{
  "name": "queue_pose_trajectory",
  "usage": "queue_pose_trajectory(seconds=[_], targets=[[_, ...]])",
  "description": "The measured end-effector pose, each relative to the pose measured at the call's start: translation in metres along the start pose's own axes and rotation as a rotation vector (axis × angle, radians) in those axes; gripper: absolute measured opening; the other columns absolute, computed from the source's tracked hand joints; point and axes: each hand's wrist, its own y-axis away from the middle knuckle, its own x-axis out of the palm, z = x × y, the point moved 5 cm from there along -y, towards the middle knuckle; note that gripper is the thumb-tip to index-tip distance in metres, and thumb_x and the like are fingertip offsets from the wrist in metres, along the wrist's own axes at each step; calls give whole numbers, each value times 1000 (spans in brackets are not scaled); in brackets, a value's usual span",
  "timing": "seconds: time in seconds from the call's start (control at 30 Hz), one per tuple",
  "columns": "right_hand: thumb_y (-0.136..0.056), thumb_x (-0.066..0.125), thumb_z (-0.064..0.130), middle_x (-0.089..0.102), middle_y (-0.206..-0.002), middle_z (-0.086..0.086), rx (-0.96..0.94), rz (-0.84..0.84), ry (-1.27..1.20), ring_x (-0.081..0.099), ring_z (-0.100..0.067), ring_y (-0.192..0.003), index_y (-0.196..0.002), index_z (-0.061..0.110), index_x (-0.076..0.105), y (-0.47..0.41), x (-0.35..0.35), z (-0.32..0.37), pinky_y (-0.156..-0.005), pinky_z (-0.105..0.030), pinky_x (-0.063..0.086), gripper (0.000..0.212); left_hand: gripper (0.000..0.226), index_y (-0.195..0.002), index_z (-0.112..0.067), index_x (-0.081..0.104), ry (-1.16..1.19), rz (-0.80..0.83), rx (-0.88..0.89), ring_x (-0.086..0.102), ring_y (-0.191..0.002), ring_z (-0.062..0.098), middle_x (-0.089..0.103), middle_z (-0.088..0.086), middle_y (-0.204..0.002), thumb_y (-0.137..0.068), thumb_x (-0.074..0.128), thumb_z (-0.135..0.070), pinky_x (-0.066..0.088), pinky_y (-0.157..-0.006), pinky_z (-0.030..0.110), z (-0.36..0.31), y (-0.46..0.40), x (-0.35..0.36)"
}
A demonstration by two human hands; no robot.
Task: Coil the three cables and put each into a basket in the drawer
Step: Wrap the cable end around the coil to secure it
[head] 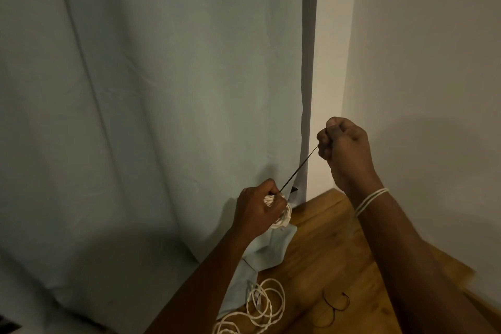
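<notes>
Curtain [151, 116] crowds the wooden top [325, 252] leftward; wall [433, 62] bounds its right.

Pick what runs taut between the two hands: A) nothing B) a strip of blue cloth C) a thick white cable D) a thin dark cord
D: a thin dark cord stretches straight from the left hand, which grips a white coil, up to the pinching right hand.

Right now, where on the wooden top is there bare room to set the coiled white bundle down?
Bare wood lies between the two forearms, from the curtain hem toward the wall corner. Nearer the camera it is crowded: loose white cable loops beside a thin black tie. The left hand holds the coiled bundle.
</notes>
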Motion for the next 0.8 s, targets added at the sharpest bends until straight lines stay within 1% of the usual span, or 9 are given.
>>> queue_pose_trajectory(seconds=[0.13,0.2,0.27,0.37,0.43,0.53,0.6,0.7,0.8], targets=[[-104,40,14,50,-59,0,-6,10,7,44,-11,-54,-86,7,55,-1,-3,8,-51,-22,38,25,21,-88,-25,60,115,23,-41,66,-69,11,66,-11,-76,-85,55,-45,50,-59,15,-3,-1,10],[-105,40,15,51,-62,-2,-18,36,14,44,-13,-56,-91,6,55,3,-2,11,-51,-23,38,22,25,-105,-22,67,262,23,-140,70,-81,13,73,-5,-90,-92,53,-37,59,-72,25,-2,-3,12],[-105,40,15,51,-62,-3,-17,69,7,44,-15,-57,-90,6,54,12,-2,13,-51,-23,38,23,22,-109,-19,69,401,-10,-259,70,-86,16,74,-1,-91,-98,51,-23,59,-79,30,3,-6,12],[-105,40,17,52,-62,-2,2,109,34,44,-14,-57,-85,10,56,32,-6,11,-50,-22,40,26,21,-97,-18,71,655,-77,-453,70,-87,22,74,5,-91,-97,51,-12,54,-68,25,6,-13,6],[-105,42,19,53,-62,-3,25,136,91,45,-13,-54,-85,8,57,48,-8,2,-49,-21,41,27,21,-91,-17,69,835,-136,-600,68,-73,15,72,10,-90,-95,50,-11,46,-53,18,8,-17,0],[-105,43,21,54,-61,-4,76,165,190,46,-13,-52,-84,7,58,67,-11,-24,-49,-23,41,29,12,-86,-18,68,1034,-163,-722,57,-52,9,69,13,-87,-90,57,-17,39,-47,20,10,-22,-7],[-105,42,20,56,-60,-2,116,205,280,48,-12,-52,-84,8,59,77,-12,-45,-50,-23,42,29,9,-85,-21,68,991,-157,-679,52,-58,12,68,15,-90,-84,65,-13,36,-47,22,14,-26,-11],[-104,44,19,59,-63,-2,199,306,399,52,-12,-55,-85,9,62,85,-9,-76,-53,-21,44,28,19,-87,-25,67,867,-132,-653,41,-53,11,66,15,-89,-78,72,-9,34,-46,23,17,-26,-8],[-103,47,15,71,-76,-9,323,475,379,60,-16,-59,-94,4,65,84,-5,-92,-55,-24,50,23,21,-87,-29,68,727,-112,-573,58,-68,17,70,10,-90,-79,76,-12,44,-53,26,15,-21,-6]])
